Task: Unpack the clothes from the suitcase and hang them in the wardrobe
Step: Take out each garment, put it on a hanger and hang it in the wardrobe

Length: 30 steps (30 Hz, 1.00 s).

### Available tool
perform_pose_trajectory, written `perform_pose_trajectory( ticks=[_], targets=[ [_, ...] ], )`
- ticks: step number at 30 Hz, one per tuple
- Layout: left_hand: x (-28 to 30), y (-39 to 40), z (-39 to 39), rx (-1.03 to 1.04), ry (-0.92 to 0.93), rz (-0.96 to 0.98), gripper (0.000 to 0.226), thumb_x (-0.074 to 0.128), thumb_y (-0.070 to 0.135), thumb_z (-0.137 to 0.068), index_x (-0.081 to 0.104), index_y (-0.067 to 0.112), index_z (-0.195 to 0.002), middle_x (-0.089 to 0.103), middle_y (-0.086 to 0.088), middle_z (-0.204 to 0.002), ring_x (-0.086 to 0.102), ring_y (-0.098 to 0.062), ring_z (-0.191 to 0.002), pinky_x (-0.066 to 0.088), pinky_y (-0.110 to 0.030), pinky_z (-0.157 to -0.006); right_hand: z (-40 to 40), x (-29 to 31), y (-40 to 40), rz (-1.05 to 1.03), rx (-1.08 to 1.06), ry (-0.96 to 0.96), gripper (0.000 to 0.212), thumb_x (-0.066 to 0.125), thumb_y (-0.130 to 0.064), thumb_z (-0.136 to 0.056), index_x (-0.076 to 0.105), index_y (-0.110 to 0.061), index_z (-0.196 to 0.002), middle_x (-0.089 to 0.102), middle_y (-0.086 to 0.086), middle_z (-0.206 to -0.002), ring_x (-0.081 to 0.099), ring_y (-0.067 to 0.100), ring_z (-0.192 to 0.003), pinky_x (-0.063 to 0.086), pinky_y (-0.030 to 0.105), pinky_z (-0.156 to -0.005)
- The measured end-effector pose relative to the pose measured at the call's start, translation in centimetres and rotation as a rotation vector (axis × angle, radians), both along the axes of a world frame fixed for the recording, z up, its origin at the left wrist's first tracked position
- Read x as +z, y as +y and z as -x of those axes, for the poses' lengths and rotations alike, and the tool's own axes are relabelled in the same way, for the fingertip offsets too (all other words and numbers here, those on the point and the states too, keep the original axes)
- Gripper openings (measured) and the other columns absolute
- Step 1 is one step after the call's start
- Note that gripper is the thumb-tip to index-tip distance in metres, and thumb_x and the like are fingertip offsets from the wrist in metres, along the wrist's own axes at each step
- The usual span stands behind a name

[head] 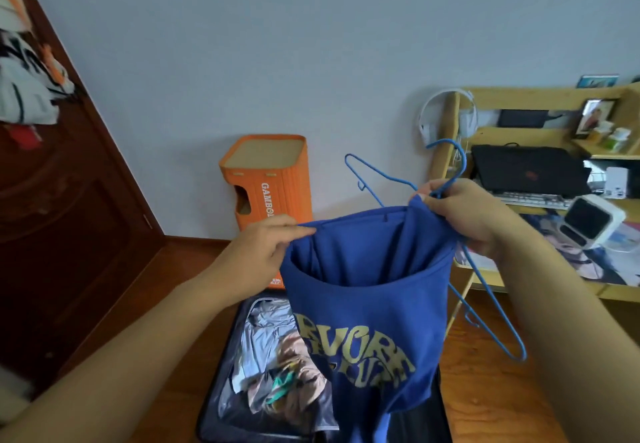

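One blue shirt [367,304], one blue hanger [485,290], one suitcase [221,404], two hands [266,252].

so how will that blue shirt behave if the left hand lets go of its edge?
Probably floppy: the blue shirt sags between the left hand and right hand. Released, that side would likely drop and swing under the right hand's pinch. It looks light; the thin blue hanger likely carries it without bending.

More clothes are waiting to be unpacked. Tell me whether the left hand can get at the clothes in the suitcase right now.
Probably not yet: the left hand is pinching the blue shirt, which hangs over part of the suitcase; the clothes on the left lie uncovered.
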State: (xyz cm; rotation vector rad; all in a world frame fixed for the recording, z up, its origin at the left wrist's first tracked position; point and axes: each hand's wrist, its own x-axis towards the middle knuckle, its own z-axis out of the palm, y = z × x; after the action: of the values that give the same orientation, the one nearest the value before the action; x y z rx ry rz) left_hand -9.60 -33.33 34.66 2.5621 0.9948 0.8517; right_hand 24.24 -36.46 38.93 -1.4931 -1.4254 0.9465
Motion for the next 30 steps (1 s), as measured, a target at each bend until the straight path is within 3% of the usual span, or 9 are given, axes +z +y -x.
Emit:
perform_pose_trajectory(
  ticks=[5,9,13,17,21,24,26,28,30],
  targets=[
    [1.0,0.1,-3.0,0.009,-0.141,0.438,0.066,0.051,-0.014,-0.092,0.050,0.022,-0.146,0.051,0.015,-0.142,0.060,-0.007,-0.120,0.047,-0.027,-0.106,0.0,-3.3,0.3,0.116,0.028,0.099,0.025,0.050,0.000,-0.101,0.067,-0.006,-0.082,0.067,0.015,-0.087,0.059,0.025,-0.082,0.048,0.036,-0.076],
    [0.9,1.3,-4.4,-0.002,-0.060,0.641,0.073,0.050,-0.018,-0.088,0.041,0.016,-0.153,0.031,0.024,-0.158,0.053,0.002,-0.126,0.048,-0.022,-0.105,-0.9,-4.9,-0.2,0.040,-0.062,0.265,0.026,0.045,-0.007,-0.105,0.068,-0.014,-0.095,0.076,-0.002,-0.089,0.067,0.020,-0.083,0.048,0.032,-0.076],
    [0.6,1.7,-5.4,0.071,0.009,0.749,0.075,0.053,-0.013,-0.090,0.036,0.020,-0.155,0.027,0.027,-0.159,0.066,-0.015,-0.096,0.049,-0.018,-0.055,-1.5,-1.8,-1.1,-0.332,-0.084,0.721,0.026,0.052,-0.012,-0.097,0.063,-0.020,-0.120,0.073,0.005,-0.110,0.071,0.024,-0.093,0.052,0.028,-0.079],
    [1.5,2.1,-6.0,0.090,-0.027,0.742,0.075,0.049,-0.015,-0.087,0.044,0.025,-0.151,0.051,0.009,-0.148,0.062,-0.019,-0.079,0.039,-0.023,-0.043,-0.1,0.1,-2.4,-0.510,0.031,1.160,0.046,0.040,0.001,-0.101,0.075,-0.027,-0.109,0.072,0.007,-0.115,0.070,0.023,-0.101,0.054,0.024,-0.077],
    [4.4,2.0,-5.9,0.096,-0.062,0.805,0.064,0.050,0.000,-0.071,0.064,0.029,-0.127,0.063,-0.017,-0.109,0.050,-0.027,-0.071,0.033,-0.023,-0.040,2.9,-0.4,-2.6,-0.512,0.078,1.204,0.043,0.047,0.001,-0.090,0.076,-0.028,-0.077,0.075,0.000,-0.108,0.070,0.020,-0.106,0.051,0.022,-0.075],
    [6.8,2.1,-4.8,0.212,-0.175,0.830,0.076,0.050,0.005,-0.058,0.065,0.029,-0.129,0.071,-0.015,-0.116,0.061,-0.036,-0.087,0.040,-0.029,-0.058,3.7,-0.9,-2.2,-0.469,0.151,1.197,0.044,0.047,0.003,-0.086,0.073,-0.026,-0.066,0.076,0.000,-0.099,0.071,0.019,-0.100,0.049,0.020,-0.071],
    [8.5,1.9,-4.3,0.224,-0.216,0.823,0.078,0.050,0.002,-0.063,0.061,0.025,-0.136,0.070,-0.017,-0.120,0.058,-0.030,-0.084,0.038,-0.020,-0.050,4.3,-1.2,-1.9,-0.434,0.208,1.197,0.042,0.048,0.002,-0.085,0.071,-0.025,-0.063,0.076,0.001,-0.097,0.071,0.020,-0.100,0.049,0.020,-0.072],
    [9.9,1.8,-3.9,0.213,-0.221,0.795,0.077,0.050,0.002,-0.063,0.060,0.024,-0.137,0.071,-0.011,-0.120,0.057,-0.025,-0.085,0.034,-0.016,-0.045,5.3,-2.2,-1.3,-0.378,0.301,1.150,0.030,0.059,-0.002,-0.080,0.070,-0.024,-0.064,0.076,0.003,-0.099,0.068,0.024,-0.109,0.048,0.024,-0.084],
    [10.8,2.3,-2.8,0.244,-0.274,0.765,0.075,0.055,0.004,-0.061,0.063,0.025,-0.132,0.070,-0.003,-0.125,0.063,-0.021,-0.102,0.048,-0.025,-0.067,5.9,-3.9,-0.7,-0.286,0.366,0.972,0.012,0.075,-0.013,-0.073,0.071,-0.022,-0.066,0.075,0.011,-0.105,0.063,0.031,-0.119,0.045,0.031,-0.100]
  ],
)
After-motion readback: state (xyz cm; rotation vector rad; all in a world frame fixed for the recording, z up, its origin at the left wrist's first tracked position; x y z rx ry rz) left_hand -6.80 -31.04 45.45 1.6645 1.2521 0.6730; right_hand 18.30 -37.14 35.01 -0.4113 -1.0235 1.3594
